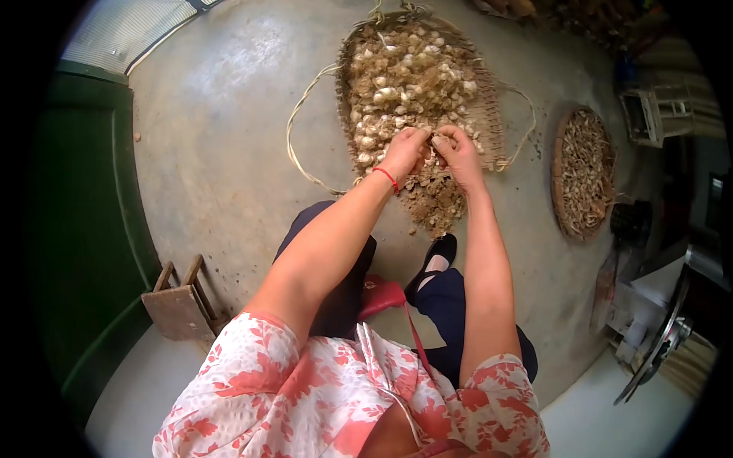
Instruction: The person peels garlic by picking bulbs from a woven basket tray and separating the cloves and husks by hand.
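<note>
My left hand [408, 151] and my right hand [458, 153] meet over the near edge of a woven basket [489, 114]. Both have their fingers pinched together on a small piece of garlic [434, 151], mostly hidden by the fingers. A heap of garlic bulbs [405, 84] with dry roots and husks fills the basket below and beyond my hands. Under my wrists, brown dry garlic scraps [437, 202] lie piled on the floor between the basket and my feet. A red string circles my left wrist.
A round tray [560, 172] of dried pieces lies at the right. Rope handles [294, 126] loop out from the basket sides. A small wooden stool [179, 311] stands at lower left near a green door [84, 206]. A red bag [382, 296] hangs between my knees.
</note>
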`<state>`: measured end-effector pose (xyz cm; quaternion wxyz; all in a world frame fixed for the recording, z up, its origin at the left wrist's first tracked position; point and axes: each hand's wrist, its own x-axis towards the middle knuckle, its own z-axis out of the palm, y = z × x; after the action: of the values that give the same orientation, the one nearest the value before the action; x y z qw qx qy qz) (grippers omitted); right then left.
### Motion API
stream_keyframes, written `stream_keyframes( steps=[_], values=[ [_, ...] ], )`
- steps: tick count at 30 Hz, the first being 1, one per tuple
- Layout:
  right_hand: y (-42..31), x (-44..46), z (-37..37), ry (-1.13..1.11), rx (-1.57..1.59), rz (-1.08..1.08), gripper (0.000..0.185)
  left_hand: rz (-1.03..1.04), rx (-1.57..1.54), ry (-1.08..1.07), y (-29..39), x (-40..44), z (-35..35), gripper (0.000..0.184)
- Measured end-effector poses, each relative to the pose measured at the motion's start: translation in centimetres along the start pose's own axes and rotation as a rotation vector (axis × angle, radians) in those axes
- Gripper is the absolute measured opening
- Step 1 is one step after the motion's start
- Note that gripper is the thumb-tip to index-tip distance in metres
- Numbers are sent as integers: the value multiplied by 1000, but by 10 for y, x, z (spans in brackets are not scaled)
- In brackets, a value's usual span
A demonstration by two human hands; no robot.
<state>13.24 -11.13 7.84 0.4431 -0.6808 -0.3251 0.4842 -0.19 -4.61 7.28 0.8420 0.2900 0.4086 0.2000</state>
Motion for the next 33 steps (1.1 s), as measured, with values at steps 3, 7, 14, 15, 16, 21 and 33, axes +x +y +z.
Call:
stream_keyframes(
  steps=[3,7,14,15,16,21,33],
  values=[
    [6,4,6,-39,213,81,23,-105,-127,-66,4,0,-9,28],
    [-7,0,15,-82,567,151,23,-293,-246,-229,4,4,-20,32],
    [3,9,12,-267,337,172,18,-387,-195,-220,1,4,-26,32],
    [6,8,21,-150,249,90,17,-356,-193,-161,-2,7,-28,31],
    [6,5,31,-31,162,9,16,-328,-190,-103,-5,10,-28,30],
    [23,-3,61,297,278,-61,17,-263,-236,-25,-14,14,-22,26],
    [133,-29,-27,688,183,525,21,127,597,272,-42,27,-19,31]
  ],
)
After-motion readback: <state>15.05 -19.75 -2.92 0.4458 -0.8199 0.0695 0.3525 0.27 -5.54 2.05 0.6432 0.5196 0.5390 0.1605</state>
